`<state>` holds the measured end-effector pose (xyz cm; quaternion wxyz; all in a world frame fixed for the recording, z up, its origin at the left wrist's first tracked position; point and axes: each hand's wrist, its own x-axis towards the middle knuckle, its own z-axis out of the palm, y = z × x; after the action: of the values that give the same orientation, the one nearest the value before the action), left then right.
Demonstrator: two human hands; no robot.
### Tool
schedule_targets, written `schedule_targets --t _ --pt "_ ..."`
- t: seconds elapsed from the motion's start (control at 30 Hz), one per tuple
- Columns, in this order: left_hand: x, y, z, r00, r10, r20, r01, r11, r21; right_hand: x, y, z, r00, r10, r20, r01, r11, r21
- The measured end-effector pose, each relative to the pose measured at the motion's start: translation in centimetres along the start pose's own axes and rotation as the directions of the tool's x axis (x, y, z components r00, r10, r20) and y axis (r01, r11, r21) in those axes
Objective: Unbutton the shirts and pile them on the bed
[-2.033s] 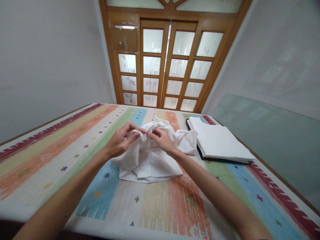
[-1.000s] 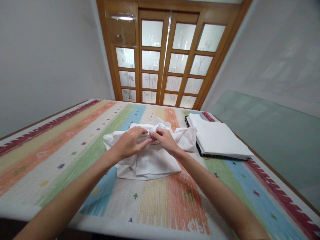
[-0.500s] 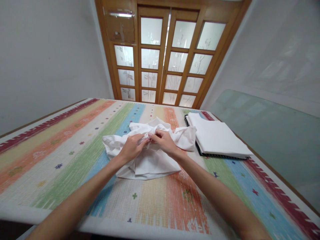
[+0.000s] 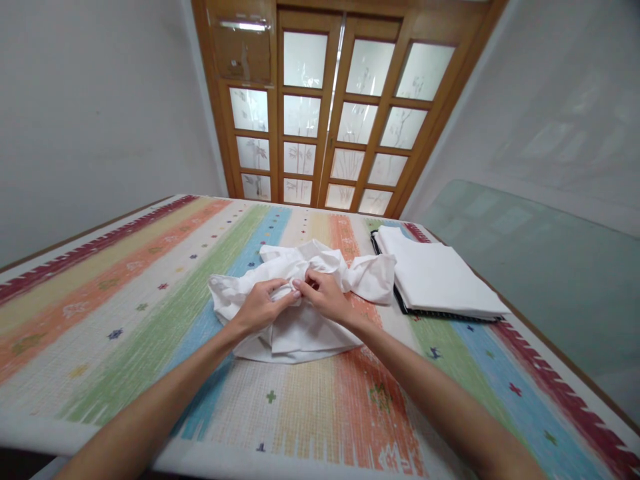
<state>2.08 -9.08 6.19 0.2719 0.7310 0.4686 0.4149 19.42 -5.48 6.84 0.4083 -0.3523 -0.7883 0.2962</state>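
A crumpled white cloth lies in the middle of a table covered with a striped, many-coloured spread. My left hand and my right hand meet on top of the cloth, fingertips almost touching. Both pinch a fold of the white fabric between thumb and fingers. Parts of the cloth spread out to the left and to the right of my hands.
A neat stack of folded white cloth rests on a dark flat board at the right of the table. A wooden door with frosted glass panes stands behind the table. A glass sheet leans along the right wall.
My hands have come slightly lower and nearer to me on the cloth, staying pinched together. The left part of the cloth has spread out on the spread since two seconds ago.
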Motion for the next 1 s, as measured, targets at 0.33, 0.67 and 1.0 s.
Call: schedule_targets --t 0.33,0.67,1.0 --pt "-0.3 -0.5 0.3 0.999 0.028 -0.016 -0.028 0.999 -0.017 -0.3 0.4 0.6 1.0 0.022 0.02 -0.023 0.999 0.047" --pt "-0.4 -0.9 0.2 0.997 0.08 0.007 -0.08 0.995 0.063 -0.2 1.0 1.1 0.998 0.05 0.038 -0.052 0.998 0.046" --pt "-0.4 -1.0 0.4 0.99 0.122 0.07 -0.131 0.982 0.135 0.2 1.4 0.8 0.975 0.087 0.205 -0.13 0.97 0.204"
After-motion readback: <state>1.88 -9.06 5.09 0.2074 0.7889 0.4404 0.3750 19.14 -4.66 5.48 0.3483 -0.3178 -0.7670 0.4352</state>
